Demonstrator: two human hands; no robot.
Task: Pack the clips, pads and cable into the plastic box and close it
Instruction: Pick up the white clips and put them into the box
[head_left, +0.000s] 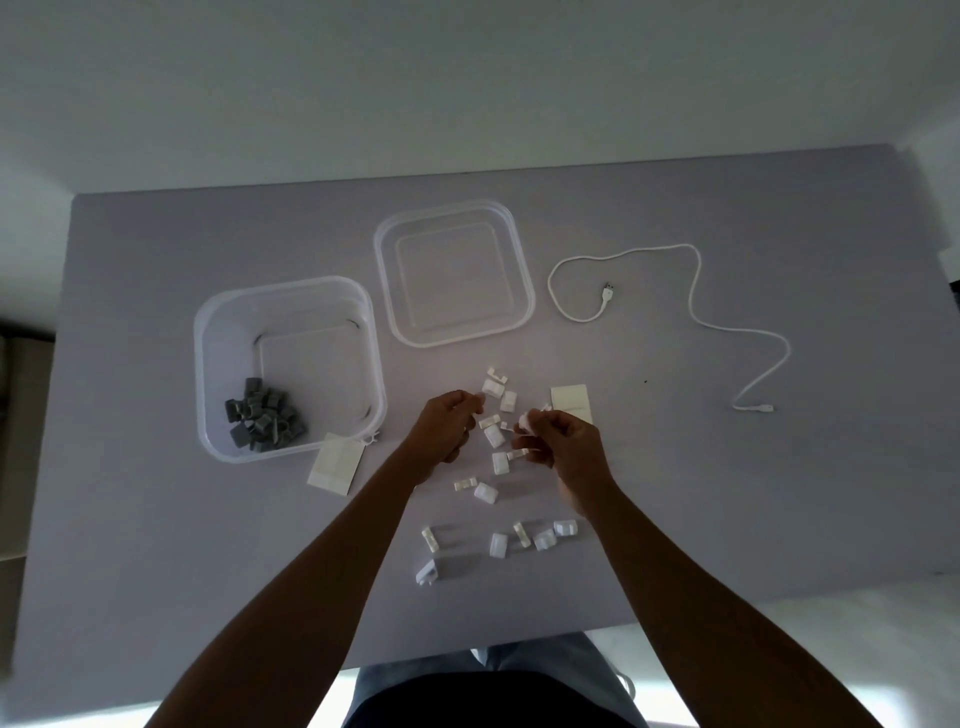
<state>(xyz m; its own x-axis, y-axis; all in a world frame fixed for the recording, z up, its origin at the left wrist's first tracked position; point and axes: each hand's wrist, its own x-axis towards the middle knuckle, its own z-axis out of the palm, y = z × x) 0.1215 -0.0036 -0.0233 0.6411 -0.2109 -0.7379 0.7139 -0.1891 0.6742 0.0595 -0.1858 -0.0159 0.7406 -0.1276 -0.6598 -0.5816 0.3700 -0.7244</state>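
The clear plastic box (208, 343) stands open at the left with several grey clips (264, 422) heaped in its near corner. Its lid (519, 270) lies flat behind and to the right. Several white clips (498, 462) are scattered mid-table. My right hand (561, 447) is shut on a white clip held at its fingertips. My left hand (447, 426) hovers beside it with fingers curled; a small white piece seems pinched at its tips. One pad sheet (335, 463) lies against the box's near corner, another pad sheet (571, 402) beyond my right hand. The white cable (696, 291) snakes at the right.
The grey table (130, 519) ends at a near edge close to my body and a far edge behind the lid. More white clips (498, 543) lie in a loose row nearer me. A dark speck (645, 382) sits right of the pads.
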